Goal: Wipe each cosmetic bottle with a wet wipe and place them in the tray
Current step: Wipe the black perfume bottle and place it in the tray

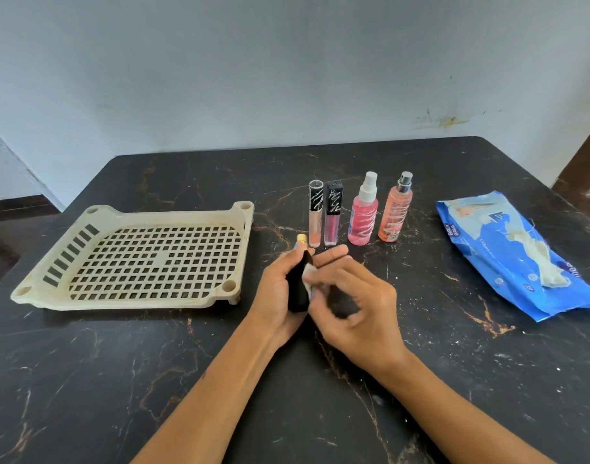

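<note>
Two hands are working over the black marbled bench [119, 380]: left hand [280, 293] is gripping a small black gold-capped bottle [298, 286], right hand [354, 303] is pinching a white wet wipe [308, 274] against it. Bottle likely light, rigid, slippery when wet; hold mid-body. Cream perforated plastic tray [129, 256] is waiting left.
</note>
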